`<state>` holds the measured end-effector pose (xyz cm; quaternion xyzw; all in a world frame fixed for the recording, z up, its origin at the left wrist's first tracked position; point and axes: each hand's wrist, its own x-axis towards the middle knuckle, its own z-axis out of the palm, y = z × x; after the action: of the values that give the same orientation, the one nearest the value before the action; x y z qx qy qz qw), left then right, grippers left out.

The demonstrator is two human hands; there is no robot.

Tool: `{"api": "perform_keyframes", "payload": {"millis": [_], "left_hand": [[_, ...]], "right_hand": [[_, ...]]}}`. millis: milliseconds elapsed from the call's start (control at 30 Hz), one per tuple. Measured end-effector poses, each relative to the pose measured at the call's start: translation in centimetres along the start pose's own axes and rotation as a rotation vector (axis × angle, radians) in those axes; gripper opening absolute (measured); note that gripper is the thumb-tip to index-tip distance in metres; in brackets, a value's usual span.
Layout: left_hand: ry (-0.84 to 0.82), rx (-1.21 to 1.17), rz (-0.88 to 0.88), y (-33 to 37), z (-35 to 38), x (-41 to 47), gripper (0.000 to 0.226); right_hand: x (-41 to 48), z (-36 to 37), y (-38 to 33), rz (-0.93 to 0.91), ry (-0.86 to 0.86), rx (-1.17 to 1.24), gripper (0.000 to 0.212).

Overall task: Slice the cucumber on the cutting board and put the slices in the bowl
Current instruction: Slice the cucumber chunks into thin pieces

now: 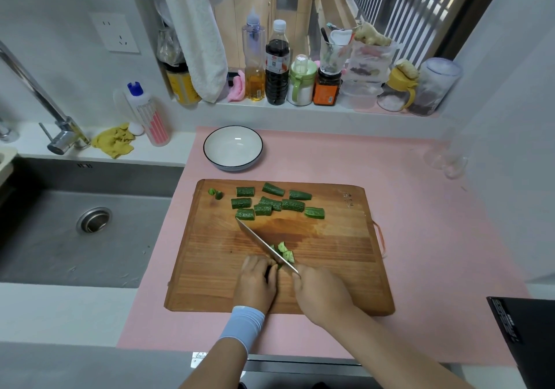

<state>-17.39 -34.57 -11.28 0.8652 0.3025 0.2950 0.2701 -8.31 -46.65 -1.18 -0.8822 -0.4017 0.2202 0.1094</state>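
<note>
Covering most of the counter, a pink mat [420,208] lies beneath everything the task uses. To its left is a grey steel sink [45,238], with a faucet [45,109] slanting over its far edge. On the mat lies a wooden cutting board [330,268], darkened by a wet patch near its middle. Just beyond the board's far left corner, apart from it, stands a white bowl [233,148] with a dark rim.

The right hand [322,292] is wrapped round the handle of a knife [261,243], and the handle itself is hidden inside the fist. The blade runs diagonally away to the left, its tip close to the nearest cucumber chunk. The left hand [255,283], with a pale blue band [243,325] on its wrist, sits on the near half of the board. Its fingers curl down onto the cucumber piece [278,266] at the left of the blade, pinning it to the wood.

All the cucumber in view is on the board. About nine thick chunks [270,203] lie clustered on the far half. A few freshly cut slices [285,252] lie just to the right of the blade, touching one another. Two small end bits [215,193] sit by themselves near the far left corner.
</note>
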Motion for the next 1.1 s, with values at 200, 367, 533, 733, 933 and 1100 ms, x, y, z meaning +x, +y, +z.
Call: {"api": "perform_keyframes", "payload": {"millis": [200, 367, 533, 733, 933, 1100], "left_hand": [[0.007, -0.007, 0.014, 0.1, 0.1, 0.0, 0.018], [-0.002, -0.019, 0.018, -0.2, 0.0, 0.0, 0.016], [-0.003, -0.023, 0.017, -0.3, 0.1, 0.0, 0.017], [0.005, -0.025, 0.006, -0.4, 0.2, 0.0, 0.017], [0.009, -0.026, 0.025, -0.1, 0.0, -0.1, 0.017], [0.02, -0.011, 0.04, -0.2, -0.1, -0.2, 0.018]], "right_hand": [[-2.1, 0.4, 1.3, 0.005, 0.046, 0.038, 0.031], [-3.1, 0.2, 2.4, 0.011, 0.062, 0.057, 0.029], [-3.2, 0.3, 2.5, 0.016, 0.054, 0.069, 0.029], [-1.9, 0.4, 1.5, 0.026, 0.005, 0.046, 0.031], [0.1, 0.5, 0.0, 0.02, -0.007, 0.019, 0.03], [0.4, 0.2, -0.3, 0.027, -0.008, 0.02, 0.032]]}}
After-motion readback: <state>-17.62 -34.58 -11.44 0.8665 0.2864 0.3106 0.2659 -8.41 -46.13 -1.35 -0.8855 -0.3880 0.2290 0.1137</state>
